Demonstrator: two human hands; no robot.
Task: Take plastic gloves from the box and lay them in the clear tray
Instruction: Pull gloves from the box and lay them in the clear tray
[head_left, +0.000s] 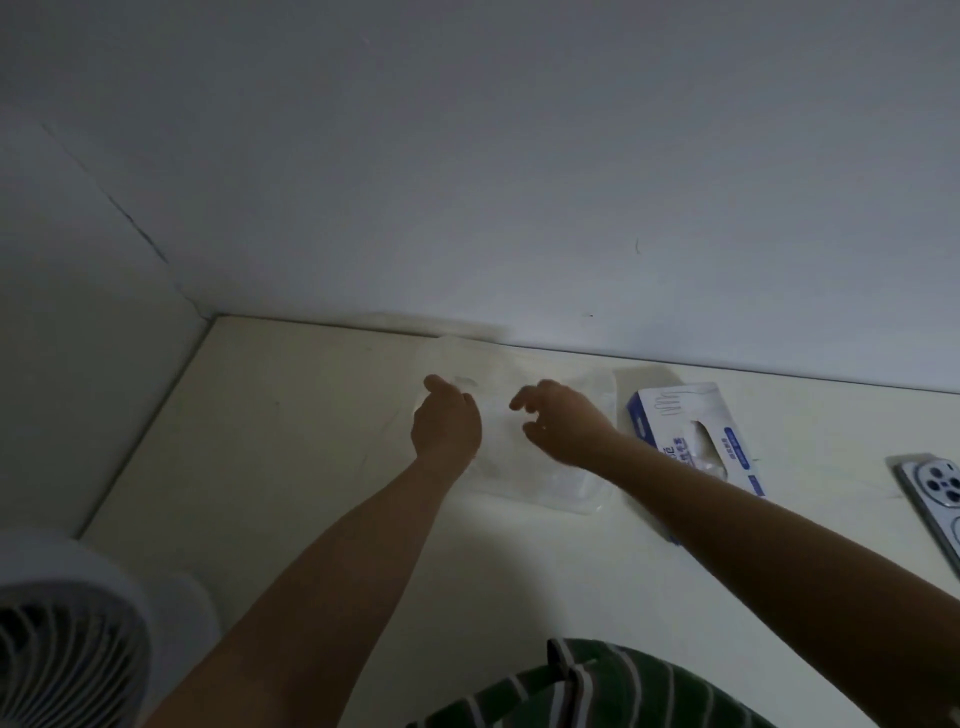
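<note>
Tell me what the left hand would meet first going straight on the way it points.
Probably the far rim of the clear tray, which the left hand reaches over; behind that stands the wall. Its height above the tray is unclear.

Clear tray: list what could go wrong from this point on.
1. The fan stands at the near left. If it is running, its draught could lift the thin gloves out of the clear tray.
2. The right forearm crosses over the glove box; pulling back might knock it askew.
3. In this dim light, clear film on clear plastic is hard to see, so a glove may hang over the rim unnoticed.
</note>
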